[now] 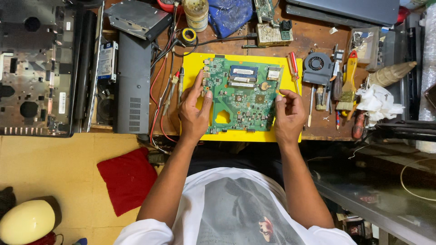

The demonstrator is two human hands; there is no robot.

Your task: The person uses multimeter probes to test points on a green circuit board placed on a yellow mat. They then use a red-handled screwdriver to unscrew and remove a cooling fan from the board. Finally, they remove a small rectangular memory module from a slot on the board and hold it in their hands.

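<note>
Both hands are on one green circuit board [240, 97]: the left hand [194, 113] lies along the board's left edge, thumb and fingers spread and pressed to it rather than closed around it, and the right hand [288, 115] sits at the board's right edge with fingers loosely curled, tips just at the rim; whether they pinch it I cannot tell. That board lies flat on one yellow mat [193, 68] in the middle of a worn brown wooden bench [318, 34].

Counting outward from the board, biggest first: one stripped laptop shell [36, 68] far to its left, one dark laptop panel [132, 84] between shell and board, one closed laptop [345, 10] up beyond the board's right corner. One red cushion [128, 179] on the yellowish floor [81, 154] below and left of the board. One crumpled white cloth [379, 102] well to the right. One round black fan [318, 67] just right of the mat. One paintbrush [349, 86] right of the fan. One red-handled screwdriver [294, 68] on the mat's right edge. Red and black wires run down left of the mat.
</note>
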